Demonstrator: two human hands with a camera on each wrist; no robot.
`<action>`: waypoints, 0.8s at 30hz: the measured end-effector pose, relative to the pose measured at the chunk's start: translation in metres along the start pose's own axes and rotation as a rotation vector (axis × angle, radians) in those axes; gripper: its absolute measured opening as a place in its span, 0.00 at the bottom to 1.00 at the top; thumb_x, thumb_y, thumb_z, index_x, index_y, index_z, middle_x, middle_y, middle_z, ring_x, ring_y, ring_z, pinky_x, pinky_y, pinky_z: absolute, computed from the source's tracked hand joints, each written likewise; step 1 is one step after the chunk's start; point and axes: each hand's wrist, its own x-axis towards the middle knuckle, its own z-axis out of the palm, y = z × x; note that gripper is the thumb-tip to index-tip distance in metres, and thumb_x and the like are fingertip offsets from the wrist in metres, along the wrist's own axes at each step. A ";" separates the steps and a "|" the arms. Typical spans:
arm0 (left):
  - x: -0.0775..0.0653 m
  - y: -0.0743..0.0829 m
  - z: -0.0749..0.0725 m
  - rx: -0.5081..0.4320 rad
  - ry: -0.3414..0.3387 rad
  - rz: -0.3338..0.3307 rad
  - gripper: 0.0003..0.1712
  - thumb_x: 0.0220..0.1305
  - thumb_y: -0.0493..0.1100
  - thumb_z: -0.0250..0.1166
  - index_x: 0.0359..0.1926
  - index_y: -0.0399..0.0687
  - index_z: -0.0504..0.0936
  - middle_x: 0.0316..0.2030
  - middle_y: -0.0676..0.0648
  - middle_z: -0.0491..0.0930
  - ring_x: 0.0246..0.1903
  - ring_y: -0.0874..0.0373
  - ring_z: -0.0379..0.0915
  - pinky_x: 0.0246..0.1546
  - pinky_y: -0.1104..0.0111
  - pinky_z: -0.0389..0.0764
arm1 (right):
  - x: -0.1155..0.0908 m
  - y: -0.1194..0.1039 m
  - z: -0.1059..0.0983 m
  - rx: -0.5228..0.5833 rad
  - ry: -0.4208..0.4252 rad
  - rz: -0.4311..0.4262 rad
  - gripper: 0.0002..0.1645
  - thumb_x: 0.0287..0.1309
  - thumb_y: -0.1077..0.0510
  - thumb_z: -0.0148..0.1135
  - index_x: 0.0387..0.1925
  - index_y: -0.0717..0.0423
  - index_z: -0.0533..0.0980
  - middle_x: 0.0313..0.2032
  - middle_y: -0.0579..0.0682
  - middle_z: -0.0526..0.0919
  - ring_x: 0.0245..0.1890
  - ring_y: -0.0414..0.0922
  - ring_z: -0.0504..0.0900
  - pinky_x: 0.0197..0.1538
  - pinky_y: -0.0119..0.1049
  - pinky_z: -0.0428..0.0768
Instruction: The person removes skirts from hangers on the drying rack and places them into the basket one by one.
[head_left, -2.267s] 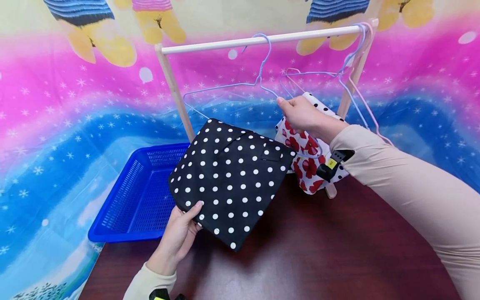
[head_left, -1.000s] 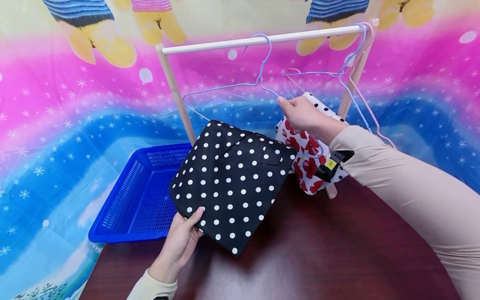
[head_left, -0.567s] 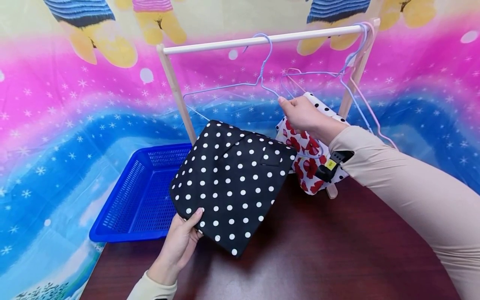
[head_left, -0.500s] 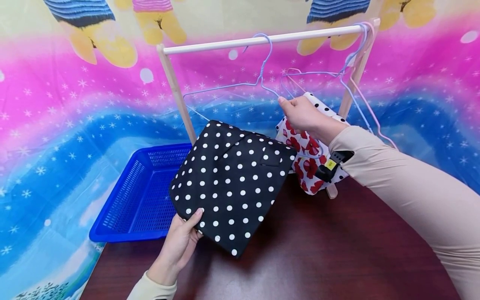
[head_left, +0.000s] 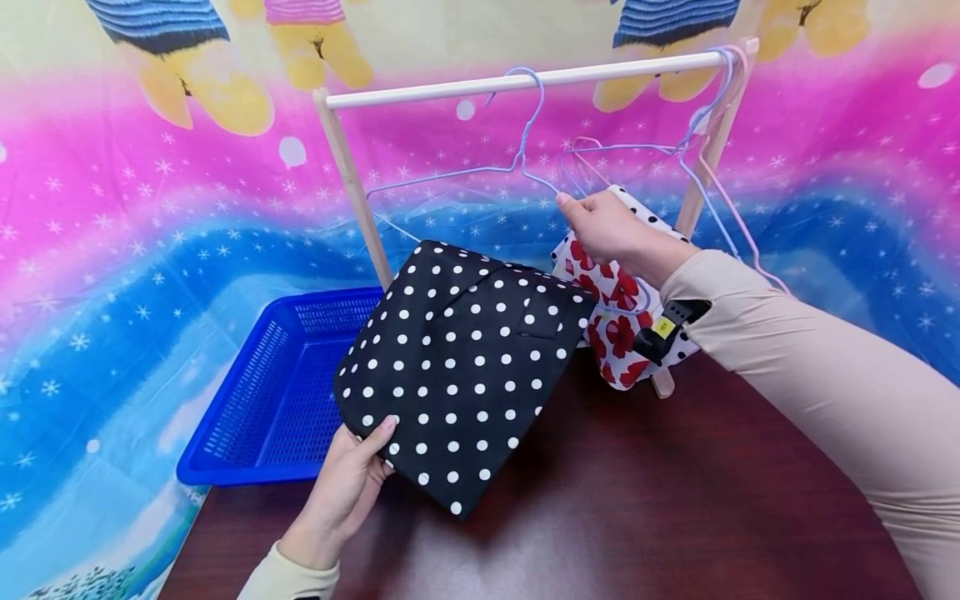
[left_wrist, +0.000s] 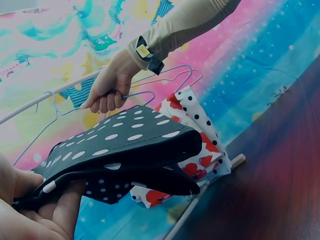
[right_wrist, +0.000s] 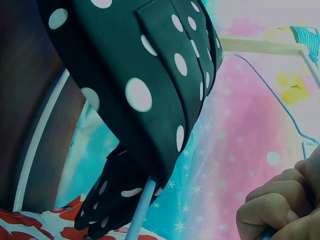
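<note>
A black cloth with white polka dots (head_left: 457, 358) hangs folded over the lower bar of a blue wire hanger (head_left: 450, 173), whose hook sits on the rack's rail. My left hand (head_left: 341, 487) pinches the cloth's lower left edge, thumb on top; in the left wrist view its fingers (left_wrist: 67, 207) reach under the fold. Up at the hanger's right shoulder, my right hand (head_left: 603, 227) grips the wire. The right wrist view shows its curled fingers (right_wrist: 272, 202) and the hanger bar (right_wrist: 141, 210) coming out of the cloth's fold. Whether the cloth is a garment I cannot tell.
At the right end of the wooden rack (head_left: 420, 92) hang another blue hanger (head_left: 637, 147) and a pink one (head_left: 723, 183). Red-flowered and black-dotted white cloths (head_left: 618, 333) hang behind my right wrist. A blue plastic basket (head_left: 225, 417) stands left on the dark table (head_left: 637, 500).
My left hand and the cloth's lower corner have shifted slightly left and down. The right hand stays at the hanger's shoulder.
</note>
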 end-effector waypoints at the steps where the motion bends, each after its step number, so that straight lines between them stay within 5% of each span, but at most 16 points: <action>1: 0.000 0.000 -0.001 0.002 -0.001 0.000 0.11 0.78 0.41 0.54 0.56 0.47 0.68 0.41 0.57 0.86 0.39 0.68 0.86 0.34 0.76 0.83 | 0.000 0.000 0.000 -0.004 0.000 0.001 0.36 0.77 0.34 0.36 0.16 0.50 0.59 0.10 0.40 0.58 0.11 0.38 0.57 0.20 0.33 0.59; 15: 0.001 0.004 -0.013 -0.026 -0.121 0.030 0.07 0.79 0.39 0.51 0.53 0.50 0.72 0.39 0.58 0.86 0.35 0.70 0.84 0.29 0.79 0.79 | 0.000 0.001 -0.006 -0.055 -0.007 0.000 0.37 0.75 0.32 0.38 0.15 0.51 0.60 0.11 0.42 0.58 0.12 0.40 0.58 0.22 0.34 0.65; 24: -0.002 -0.001 -0.014 -0.028 -0.103 0.022 0.07 0.79 0.40 0.51 0.53 0.49 0.72 0.39 0.58 0.86 0.36 0.70 0.85 0.30 0.78 0.80 | 0.002 0.002 -0.005 0.027 -0.009 0.011 0.37 0.75 0.32 0.38 0.15 0.50 0.59 0.10 0.41 0.57 0.11 0.39 0.56 0.20 0.33 0.60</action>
